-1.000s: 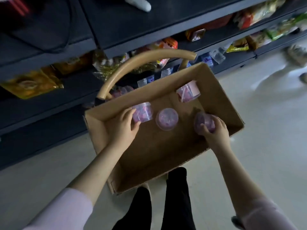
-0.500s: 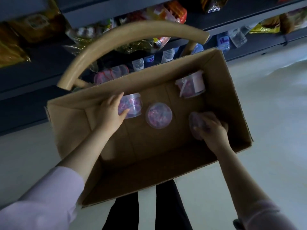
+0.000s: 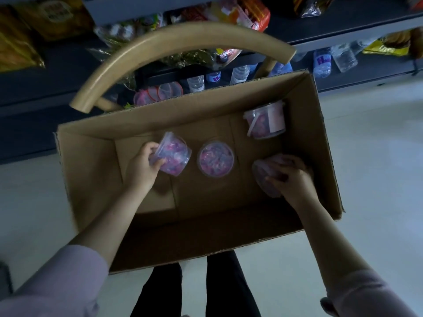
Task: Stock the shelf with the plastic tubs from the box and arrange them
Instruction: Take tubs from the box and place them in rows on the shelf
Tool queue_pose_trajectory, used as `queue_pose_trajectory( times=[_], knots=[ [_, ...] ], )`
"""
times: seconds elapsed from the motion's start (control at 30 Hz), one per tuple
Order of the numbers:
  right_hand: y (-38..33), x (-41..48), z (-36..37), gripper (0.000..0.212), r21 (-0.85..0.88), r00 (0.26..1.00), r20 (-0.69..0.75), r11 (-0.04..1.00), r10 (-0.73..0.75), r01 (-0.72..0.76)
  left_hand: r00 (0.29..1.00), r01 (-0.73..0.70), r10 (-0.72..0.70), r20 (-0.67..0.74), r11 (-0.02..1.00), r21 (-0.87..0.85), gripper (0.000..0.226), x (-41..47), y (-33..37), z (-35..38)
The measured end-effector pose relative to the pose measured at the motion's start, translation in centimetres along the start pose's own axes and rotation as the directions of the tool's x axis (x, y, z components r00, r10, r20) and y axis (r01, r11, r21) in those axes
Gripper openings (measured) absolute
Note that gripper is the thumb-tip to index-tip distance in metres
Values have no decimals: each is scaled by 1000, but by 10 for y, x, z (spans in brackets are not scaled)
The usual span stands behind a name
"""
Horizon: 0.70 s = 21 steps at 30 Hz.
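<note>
at centre frame, inside the box [image 3: 91, 170], the left hand [image 3: 142, 168] grips a tilted tub [image 3: 174, 154], the right hand [image 3: 290, 179] clasps another tub [image 3: 263, 175]; the shelf [image 3: 366, 72] lies beyond, toward the top.

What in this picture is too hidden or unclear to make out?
All from the head view:
- Tub under the right hand: the hand covers most of it.
- Label on the corner tub: too small and dim to read.
- Tubs on the shelf: the box's far wall cuts off their lower parts, so no sure count.
- Bottle labels: blurred.
- Snack bags: cut off by the top edge.
</note>
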State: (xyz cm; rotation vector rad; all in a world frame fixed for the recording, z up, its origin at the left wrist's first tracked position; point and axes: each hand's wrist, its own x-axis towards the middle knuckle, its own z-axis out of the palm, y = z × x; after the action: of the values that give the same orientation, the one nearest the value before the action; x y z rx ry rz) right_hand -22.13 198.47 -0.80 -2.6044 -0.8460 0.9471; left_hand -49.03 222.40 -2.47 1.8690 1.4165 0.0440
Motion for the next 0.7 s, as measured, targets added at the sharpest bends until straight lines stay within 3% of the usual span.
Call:
queue_pose_trajectory(
  times=[0.13, 0.3, 0.47, 0.6, 0.7],
  knots=[
    [-20, -23, -5, 42, 63, 990, -137, 998, -22, 31, 1000, -14, 14, -17, 1000, -11, 33, -23, 11, -13],
    [-77, -72, -19, 38, 200, 927, -358, 961, -109, 190, 1000, -24, 23, -5, 965, -261, 44, -68, 26, -63],
    [-173, -152, -38, 39, 409, 918, -379, 867, -122, 284, 989, -117, 74, -125, 914, -388, 39, -139, 31, -155],
    [-264, -242, -36, 39, 726, 944, -327, 647, 27, 233, 966, -193, 48, -253, 786, -587, 34, -216, 14, -244],
    [-331, -312, -31, 39, 887, 971, -229, 425, 63, 181, 918, -332, 100, -385, 725, -603, 34, -286, -8, -312]
  ],
)
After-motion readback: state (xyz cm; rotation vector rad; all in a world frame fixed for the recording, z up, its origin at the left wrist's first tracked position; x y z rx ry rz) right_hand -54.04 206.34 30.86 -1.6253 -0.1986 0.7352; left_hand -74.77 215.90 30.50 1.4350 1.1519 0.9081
